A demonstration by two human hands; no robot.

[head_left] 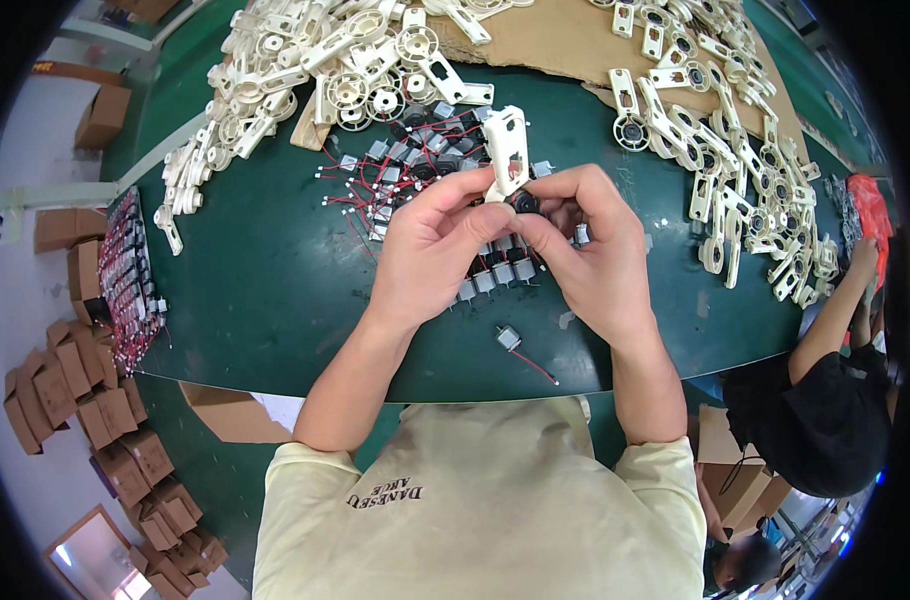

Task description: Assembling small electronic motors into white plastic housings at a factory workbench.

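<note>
Over the middle of the green table [265,310], both my hands meet at one cream plastic housing [509,150] with a long cut-out arm pointing up and away. My left hand [430,250] pinches its lower end between thumb and fingers. From the other side, my right hand [600,250] closes its thumb and forefinger about a small black round part [526,202] at the housing's lower end. Fingers hide how the two parts meet. Small silver motors with red and black wires [390,172] lie heaped behind my hands. One lone motor [509,337] rests nearer me.
Cream housings [345,90] are piled at the far left; others with black round centres [700,150] spread over the right. Flattened cardboard [540,40] lies at the back. More wired motors [130,285] line the left edge. At right, a person in black [810,410] handles a red bag [863,210].
</note>
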